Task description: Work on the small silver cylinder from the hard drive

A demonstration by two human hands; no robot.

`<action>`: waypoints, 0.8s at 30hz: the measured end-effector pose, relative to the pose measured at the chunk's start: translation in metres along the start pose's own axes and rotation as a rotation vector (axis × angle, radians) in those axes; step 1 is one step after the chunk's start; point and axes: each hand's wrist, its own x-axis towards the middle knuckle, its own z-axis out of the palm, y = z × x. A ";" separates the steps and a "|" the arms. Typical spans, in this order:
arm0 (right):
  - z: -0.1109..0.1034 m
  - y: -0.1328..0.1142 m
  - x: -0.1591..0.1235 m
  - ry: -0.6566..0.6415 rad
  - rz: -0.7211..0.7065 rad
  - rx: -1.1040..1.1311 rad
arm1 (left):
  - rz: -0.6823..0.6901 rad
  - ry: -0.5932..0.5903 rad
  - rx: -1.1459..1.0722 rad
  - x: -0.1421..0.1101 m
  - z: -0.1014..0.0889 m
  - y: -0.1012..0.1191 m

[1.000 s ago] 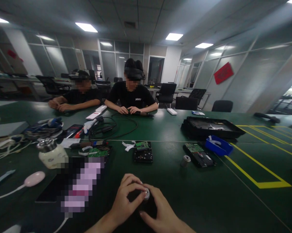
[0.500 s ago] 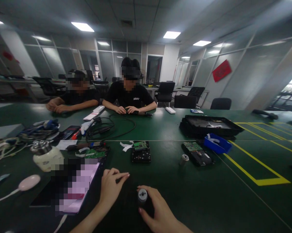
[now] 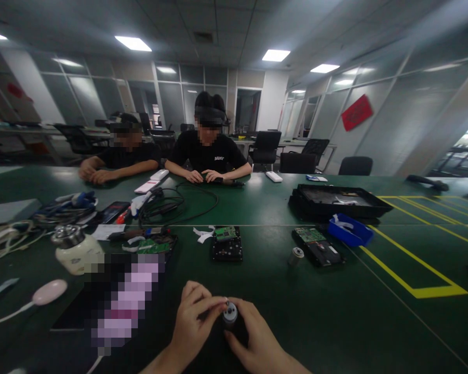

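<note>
From the head camera, here's the left hand [image 3: 197, 322] coming in from the near edge, thumb and fingertips drawn together right at the top rim of a metal cylinder [image 3: 229, 315]; whether something tiny sits in that pinch, I can't tell. Over on the other side, the right hand [image 3: 257, 332] has the cylinder gripped, fingers around its far side, thumb at the near side. The cylinder stands upright, round end with its dark central hole facing up, low over the green table [image 3: 374, 332] between the two hands. Farther off and to the right, a second cylinder [image 3: 296, 255] stands just beside a black unit with a green board [image 3: 323, 250], and a blue bin [image 3: 349, 236] sits just past that, with a black tray [image 3: 331, 212] behind. Straight ahead of the hands, there's another board-topped unit [image 3: 228, 250], white scraps [image 3: 203, 235] at its left. Left side now: a lit screen [image 3: 128, 301], pixelated, near the left hand, with a metal-lidded jar [image 3: 78, 253] beyond. And across the table, two people in dark tops sit with forearms on the surface.
</note>
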 end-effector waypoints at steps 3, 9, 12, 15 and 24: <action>0.002 0.003 -0.001 0.010 -0.015 -0.003 | 0.028 -0.027 -0.052 -0.002 0.001 0.004; 0.007 0.011 -0.002 0.026 -0.031 -0.013 | 0.048 -0.082 -0.066 -0.001 0.001 0.004; 0.007 0.011 0.001 0.033 -0.037 -0.022 | 0.088 -0.101 -0.047 -0.001 0.001 0.003; 0.003 0.008 0.005 0.021 -0.033 -0.048 | 0.126 -0.130 -0.030 -0.001 0.002 0.002; 0.022 0.047 0.017 0.024 -0.058 -0.319 | 0.210 -0.119 0.001 0.003 0.005 0.000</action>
